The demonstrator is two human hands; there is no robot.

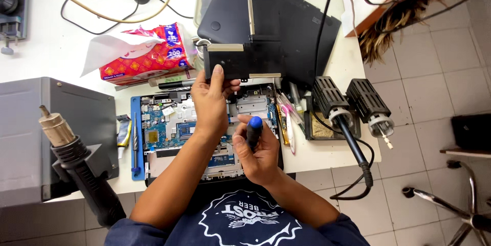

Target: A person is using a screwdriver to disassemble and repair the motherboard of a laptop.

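Observation:
An opened laptop lies on the white bench with its blue circuit board exposed. My left hand grips a flat black panel part with tan strips, held above the laptop's far edge. My right hand is closed around a screwdriver with a black handle and blue cap, held upright over the laptop's right side. The two hands are close together but apart.
A black laptop cover lies at the back. A red tissue pack sits to the left, a grey box and hot-air nozzle at the near left. Two soldering iron holders stand right, near the bench edge. Cables cross the back.

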